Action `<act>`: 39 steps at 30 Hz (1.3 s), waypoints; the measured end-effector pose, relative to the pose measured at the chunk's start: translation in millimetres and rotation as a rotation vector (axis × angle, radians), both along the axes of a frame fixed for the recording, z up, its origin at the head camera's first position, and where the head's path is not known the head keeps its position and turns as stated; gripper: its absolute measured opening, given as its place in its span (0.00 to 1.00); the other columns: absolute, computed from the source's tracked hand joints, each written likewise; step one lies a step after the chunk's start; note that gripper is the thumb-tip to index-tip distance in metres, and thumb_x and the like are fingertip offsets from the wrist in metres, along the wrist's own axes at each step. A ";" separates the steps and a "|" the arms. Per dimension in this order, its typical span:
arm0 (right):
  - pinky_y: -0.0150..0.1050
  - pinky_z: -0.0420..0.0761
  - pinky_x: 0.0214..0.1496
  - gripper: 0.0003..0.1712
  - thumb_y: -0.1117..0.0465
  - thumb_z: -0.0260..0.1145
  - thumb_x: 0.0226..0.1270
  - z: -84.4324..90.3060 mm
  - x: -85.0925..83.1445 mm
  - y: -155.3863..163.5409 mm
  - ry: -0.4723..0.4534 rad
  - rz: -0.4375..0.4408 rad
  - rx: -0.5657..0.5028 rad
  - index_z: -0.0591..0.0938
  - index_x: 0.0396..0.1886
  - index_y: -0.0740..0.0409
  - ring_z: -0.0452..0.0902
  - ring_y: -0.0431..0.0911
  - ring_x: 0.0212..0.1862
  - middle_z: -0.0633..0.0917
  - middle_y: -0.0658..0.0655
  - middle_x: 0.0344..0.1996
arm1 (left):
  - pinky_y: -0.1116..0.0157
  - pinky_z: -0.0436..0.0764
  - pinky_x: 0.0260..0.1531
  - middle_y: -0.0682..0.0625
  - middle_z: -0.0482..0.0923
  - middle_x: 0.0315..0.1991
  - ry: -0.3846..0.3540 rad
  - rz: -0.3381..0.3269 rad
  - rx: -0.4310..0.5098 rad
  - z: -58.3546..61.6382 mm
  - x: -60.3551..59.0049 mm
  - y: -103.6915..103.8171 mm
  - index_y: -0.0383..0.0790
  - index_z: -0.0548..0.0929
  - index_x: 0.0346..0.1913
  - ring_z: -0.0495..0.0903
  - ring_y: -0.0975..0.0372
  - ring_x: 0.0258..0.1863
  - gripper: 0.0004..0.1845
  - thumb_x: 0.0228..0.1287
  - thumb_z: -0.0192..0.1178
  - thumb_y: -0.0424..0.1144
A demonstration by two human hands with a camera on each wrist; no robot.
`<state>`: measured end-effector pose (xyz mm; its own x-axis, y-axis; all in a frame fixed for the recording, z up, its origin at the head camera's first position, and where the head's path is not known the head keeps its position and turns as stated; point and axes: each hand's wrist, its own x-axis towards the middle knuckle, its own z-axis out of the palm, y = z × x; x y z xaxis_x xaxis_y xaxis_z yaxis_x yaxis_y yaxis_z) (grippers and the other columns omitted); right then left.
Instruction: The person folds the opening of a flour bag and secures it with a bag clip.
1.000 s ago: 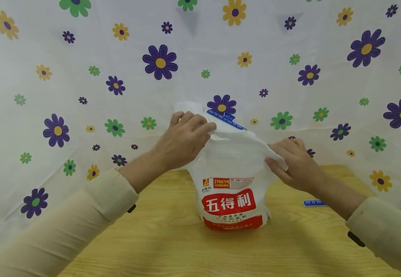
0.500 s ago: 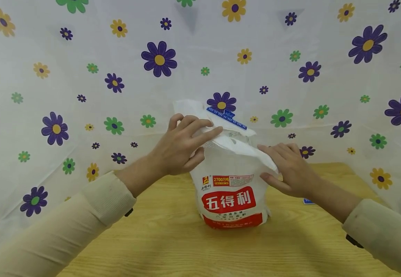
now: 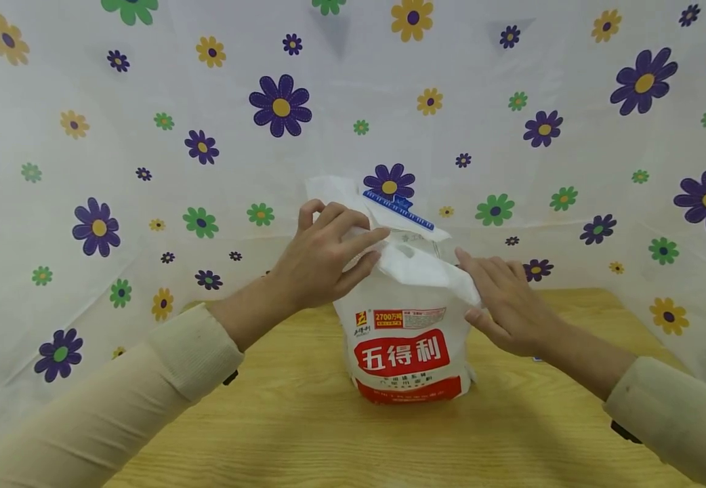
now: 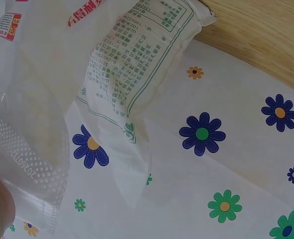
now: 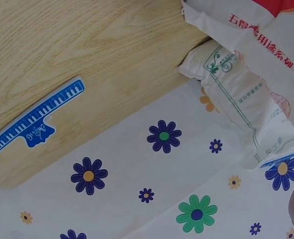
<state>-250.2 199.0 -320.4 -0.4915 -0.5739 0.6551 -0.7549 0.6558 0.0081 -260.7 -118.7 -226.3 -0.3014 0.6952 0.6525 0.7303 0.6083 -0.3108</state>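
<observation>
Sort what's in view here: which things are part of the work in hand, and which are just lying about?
In hand:
- flour bag, upright on the table
- left hand, gripping the bag's folded top
- right hand, fingers laid flat on the fold
- blue clip at the bag's top edge

Lying about:
- second blue clip, loose on the wooden table
- flowered cloth behind

White plastic flour bag with red band, white characters and green-printed side panel; blue ruler-marked sealing clip on its top, a second blue one on pale yellow wood-grain tabletop; white flowered cloth in purple, green, yellow; cream ribbed sleeves.
</observation>
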 end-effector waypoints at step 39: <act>0.48 0.63 0.52 0.19 0.53 0.57 0.74 31.7 -2.4 -35.6 0.021 -0.002 -0.020 0.77 0.56 0.59 0.69 0.51 0.53 0.80 0.58 0.48 | 0.47 0.62 0.57 0.43 0.80 0.53 0.043 -0.005 -0.018 -3.5 -0.9 0.7 0.39 0.81 0.59 0.73 0.52 0.53 0.18 0.71 0.59 0.43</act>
